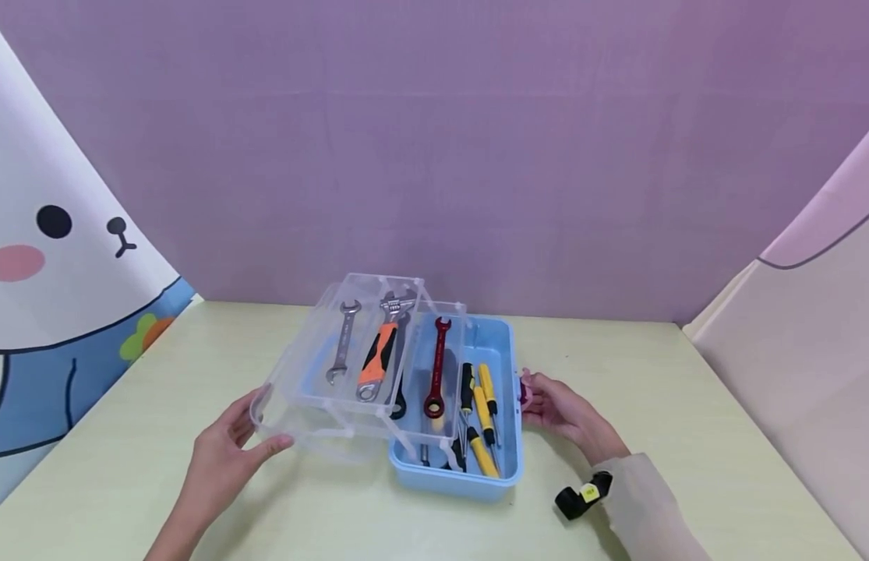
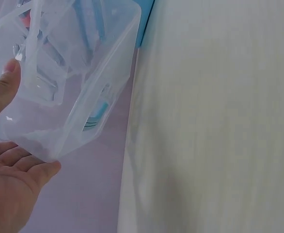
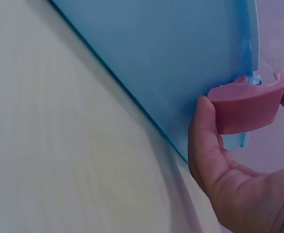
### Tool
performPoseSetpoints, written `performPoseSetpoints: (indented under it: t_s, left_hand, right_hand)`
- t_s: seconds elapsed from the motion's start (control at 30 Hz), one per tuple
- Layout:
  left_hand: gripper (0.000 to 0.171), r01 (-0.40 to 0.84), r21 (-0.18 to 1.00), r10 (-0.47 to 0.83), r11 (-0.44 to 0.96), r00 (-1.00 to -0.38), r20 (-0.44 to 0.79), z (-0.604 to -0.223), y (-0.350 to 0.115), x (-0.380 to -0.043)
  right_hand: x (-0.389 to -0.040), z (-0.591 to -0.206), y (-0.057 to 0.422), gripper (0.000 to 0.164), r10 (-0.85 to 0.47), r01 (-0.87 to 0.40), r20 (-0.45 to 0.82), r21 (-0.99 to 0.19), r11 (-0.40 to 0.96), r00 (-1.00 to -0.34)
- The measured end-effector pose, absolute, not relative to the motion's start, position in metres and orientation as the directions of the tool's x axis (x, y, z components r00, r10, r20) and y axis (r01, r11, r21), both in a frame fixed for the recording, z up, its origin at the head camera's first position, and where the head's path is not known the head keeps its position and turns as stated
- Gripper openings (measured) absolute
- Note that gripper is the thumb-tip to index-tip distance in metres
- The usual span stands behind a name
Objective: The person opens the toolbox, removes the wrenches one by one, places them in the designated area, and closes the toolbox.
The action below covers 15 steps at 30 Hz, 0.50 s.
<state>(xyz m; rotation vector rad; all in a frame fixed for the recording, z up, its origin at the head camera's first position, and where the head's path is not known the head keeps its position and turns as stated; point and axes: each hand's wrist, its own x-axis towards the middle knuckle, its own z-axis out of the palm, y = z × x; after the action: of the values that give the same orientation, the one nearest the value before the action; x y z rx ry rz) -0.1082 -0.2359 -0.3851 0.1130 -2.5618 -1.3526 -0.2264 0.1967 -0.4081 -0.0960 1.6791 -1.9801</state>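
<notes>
- Head view: A blue toolbox (image 1: 444,485) stands open on the pale table (image 1: 623,358), between the two hands. Its clear lid (image 1: 283,397) is swung out to the left, with clear trays (image 1: 364,339) raised on linking arms.
- Same view, contents: A grey wrench (image 1: 344,343), an orange-handled adjustable wrench (image 1: 379,352) and a red wrench (image 1: 438,370) lie in the trays; yellow-handled screwdrivers (image 1: 485,409) lie in the box below.
- Same view, hands: The left hand (image 1: 220,460) holds the lid's outer edge; the right hand (image 1: 563,413) is at the pink latch (image 1: 526,389).
- Left wrist view: The thumb is before the clear plastic and the fingers under its corner, the lid held between them; how firmly cannot be told.
- Right wrist view: Thumb and fingers pinch the latch at the box's side.
- Step, as judged: The lid is being worked while the box is steadied. The next move calls for guiding lid and trays evenly, without tipping out the wrenches; whether they are opening or closing cannot be told.
</notes>
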Motion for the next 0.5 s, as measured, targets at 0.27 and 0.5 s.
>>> performPoseSetpoints:
  t_s: [0.27,0.5]
  left_hand:
    - [0.078,0.033,0.830,-0.181,0.557,-0.970,0.160,-0.390,-0.236,-0.111]
    - [0.077,-0.013,0.855,-0.180,0.518,-0.979,0.094,-0.391,-0.228,-0.107]
  right_hand:
    - [-0.228,-0.408,0.199,0.030,-0.447,0.340,-0.280,-0.939,-0.057,-0.850]
    - [-0.227,-0.397,0.209,0.030,-0.452,0.331,-0.280,-0.943,-0.037,-0.847]
